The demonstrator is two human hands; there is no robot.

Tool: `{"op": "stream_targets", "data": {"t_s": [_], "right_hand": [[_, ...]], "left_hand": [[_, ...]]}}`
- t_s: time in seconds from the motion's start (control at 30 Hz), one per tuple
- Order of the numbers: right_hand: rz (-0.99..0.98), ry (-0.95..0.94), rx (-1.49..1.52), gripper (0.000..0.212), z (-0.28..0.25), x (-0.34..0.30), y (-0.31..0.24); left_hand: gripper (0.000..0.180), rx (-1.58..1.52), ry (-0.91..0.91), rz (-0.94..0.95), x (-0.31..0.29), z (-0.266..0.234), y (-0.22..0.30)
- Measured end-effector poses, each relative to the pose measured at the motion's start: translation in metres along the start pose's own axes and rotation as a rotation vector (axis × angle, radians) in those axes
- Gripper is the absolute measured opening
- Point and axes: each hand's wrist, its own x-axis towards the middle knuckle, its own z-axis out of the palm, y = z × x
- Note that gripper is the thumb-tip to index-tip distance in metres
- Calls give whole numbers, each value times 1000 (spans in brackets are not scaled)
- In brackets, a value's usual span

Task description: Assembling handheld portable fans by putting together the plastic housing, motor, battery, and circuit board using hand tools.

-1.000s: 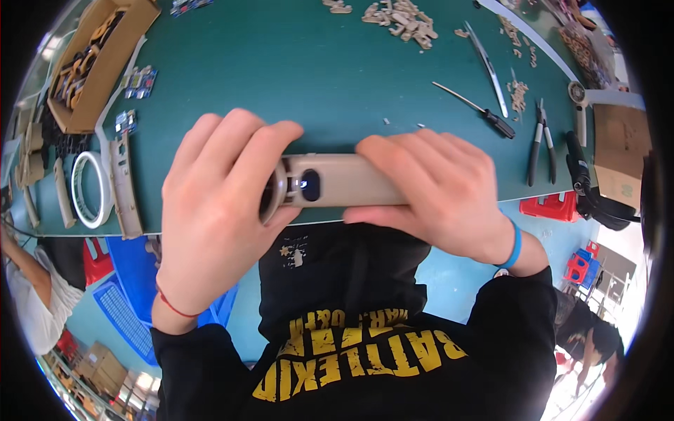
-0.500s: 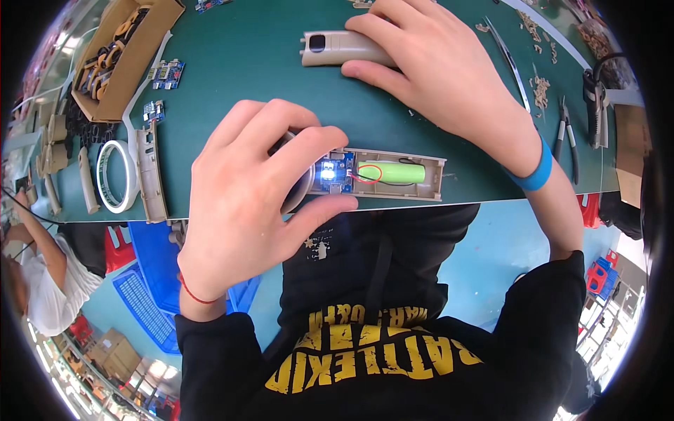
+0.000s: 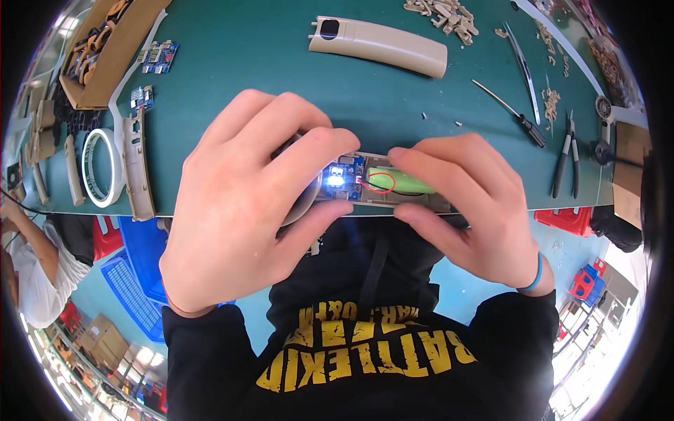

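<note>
At the table's near edge lies an open beige plastic housing half [image 3: 440, 205] with a green cylindrical battery [image 3: 382, 177] inside. A blue circuit board [image 3: 346, 191] sits beside the battery, its white light lit, and red and black wires run between them. My left hand [image 3: 242, 186] is closed around the housing's left end and a round, grey-rimmed part [image 3: 303, 203], mostly hidden under the fingers. My right hand [image 3: 474, 196] grips the housing's right end, fingers and thumb on opposite sides. Farther back, a matching beige cover [image 3: 382, 50] with a dark window lies on the green table.
On the right are a screwdriver [image 3: 523, 125], tweezers [image 3: 525, 74] and pliers [image 3: 566, 154]. Small beige parts [image 3: 449, 17] are heaped at the back. To the left lie a roll of white tape [image 3: 90, 172], another housing half [image 3: 137, 168], circuit boards [image 3: 158, 56] and a cardboard box [image 3: 95, 91].
My right hand has let go of the beige cover, left it at the back, and come down to the housing's right end. My left hand keeps its hold.
</note>
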Motion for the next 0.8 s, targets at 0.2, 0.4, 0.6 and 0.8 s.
{"op": "stream_targets", "data": {"t_s": [0.2, 0.4, 0.6, 0.8], "right_hand": [[48, 211, -215, 26, -19, 0, 31], [276, 188, -431, 14, -32, -15, 72], [488, 270, 293, 9, -42, -20, 25], [243, -230, 376, 13, -30, -5, -11]], "left_hand": [[43, -16, -36, -119, -6, -6, 4], [43, -51, -37, -117, -3, -6, 4], [42, -64, 1, -102, -2, -5, 3], [41, -41, 32, -165, -7, 0, 7]]}}
